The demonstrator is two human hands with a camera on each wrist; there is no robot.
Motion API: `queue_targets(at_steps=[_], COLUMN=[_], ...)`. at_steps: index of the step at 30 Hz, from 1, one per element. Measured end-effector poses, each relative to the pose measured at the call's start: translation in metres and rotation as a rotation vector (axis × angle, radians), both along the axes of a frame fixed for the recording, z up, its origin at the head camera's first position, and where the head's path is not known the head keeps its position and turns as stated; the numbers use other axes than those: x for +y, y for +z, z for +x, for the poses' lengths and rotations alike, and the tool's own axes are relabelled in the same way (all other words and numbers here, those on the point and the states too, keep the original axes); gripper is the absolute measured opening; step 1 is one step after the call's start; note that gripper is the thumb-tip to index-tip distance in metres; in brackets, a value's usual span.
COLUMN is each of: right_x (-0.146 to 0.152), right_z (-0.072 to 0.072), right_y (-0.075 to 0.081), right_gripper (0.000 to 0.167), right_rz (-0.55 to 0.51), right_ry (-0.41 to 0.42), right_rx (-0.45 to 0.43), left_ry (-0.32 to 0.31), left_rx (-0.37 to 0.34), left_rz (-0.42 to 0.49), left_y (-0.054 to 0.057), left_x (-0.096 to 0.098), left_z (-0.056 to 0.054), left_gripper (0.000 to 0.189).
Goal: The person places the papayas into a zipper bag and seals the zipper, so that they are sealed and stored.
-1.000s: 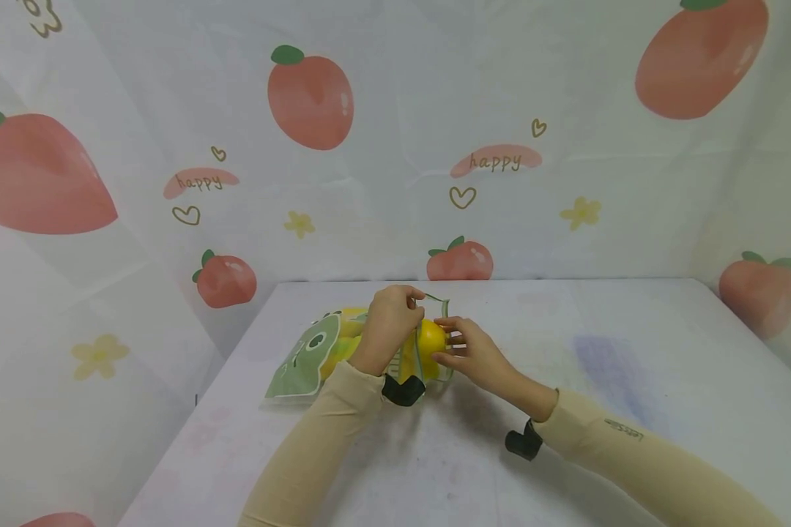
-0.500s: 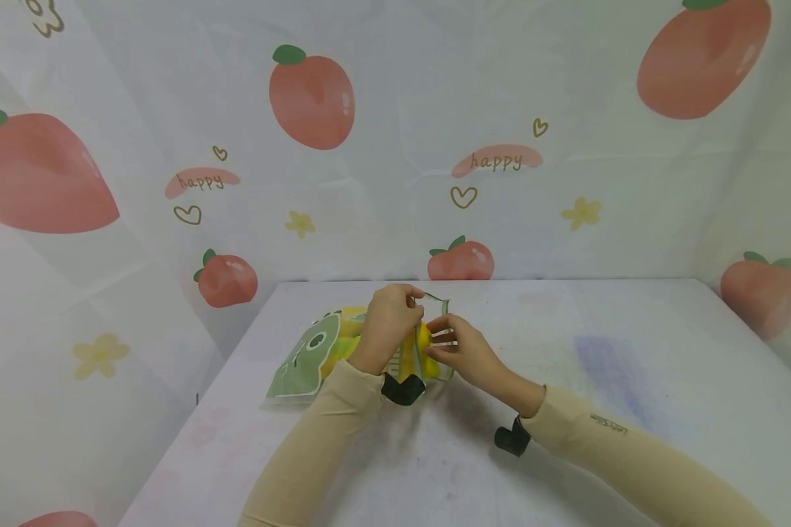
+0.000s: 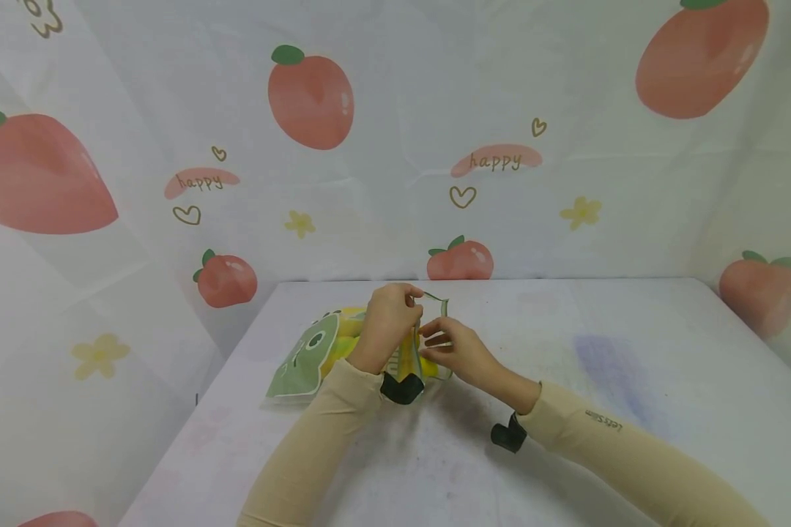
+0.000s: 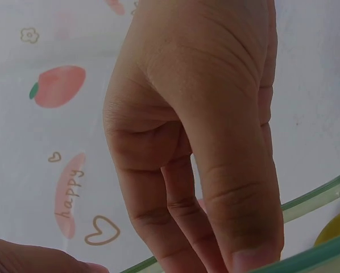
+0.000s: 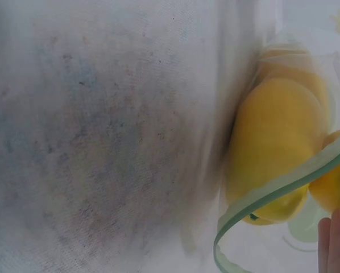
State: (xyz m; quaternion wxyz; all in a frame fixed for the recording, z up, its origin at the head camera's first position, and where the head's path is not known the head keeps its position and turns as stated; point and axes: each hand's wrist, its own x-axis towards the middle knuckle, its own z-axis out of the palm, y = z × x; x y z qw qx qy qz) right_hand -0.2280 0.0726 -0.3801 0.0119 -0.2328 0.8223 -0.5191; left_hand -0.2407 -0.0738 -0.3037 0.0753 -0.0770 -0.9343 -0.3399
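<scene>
A clear plastic bag (image 3: 299,366) with a green cartoon print lies on its side, several yellow fruits inside it. My left hand (image 3: 390,322) pinches the green-edged rim (image 4: 318,256) of its mouth between thumb and fingers. At that opening is my right hand (image 3: 461,355), thumb and fingers extended and apart. In the right wrist view, its fingertips (image 5: 336,244) reach a rounded yellow fruit (image 5: 332,187) just within the rim. Beside that one, a longer yellow fruit (image 5: 278,142) lies in the bag. My left hand hides part of the bag in the head view.
The bag rests on a white-covered table (image 3: 567,439) with a bluish stain at its right. A fruit-patterned cloth backdrop (image 3: 395,146) stands behind and on both sides. Dark wrist mounts (image 3: 402,388) hang under both forearms.
My right hand has moved left toward the bag's mouth, pushing the rounded yellow fruit deeper in. The left hand has kept its hold on the rim, nearly still.
</scene>
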Motion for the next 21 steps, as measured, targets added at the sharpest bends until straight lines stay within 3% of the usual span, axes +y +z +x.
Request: queue_targets(at_steps=[21], right_x=[0.0055], right_z=[0.0023], right_y=[-0.0019], right_gripper=[0.026], right_rz=[0.034], right_ry=[0.04], right_rx=[0.008], left_ry=[0.014], left_rx=[-0.011], left_rz=[0.006], left_y=[-0.0005], left_x=[-0.0011], left_z=[0.0011], left_gripper=[0.023])
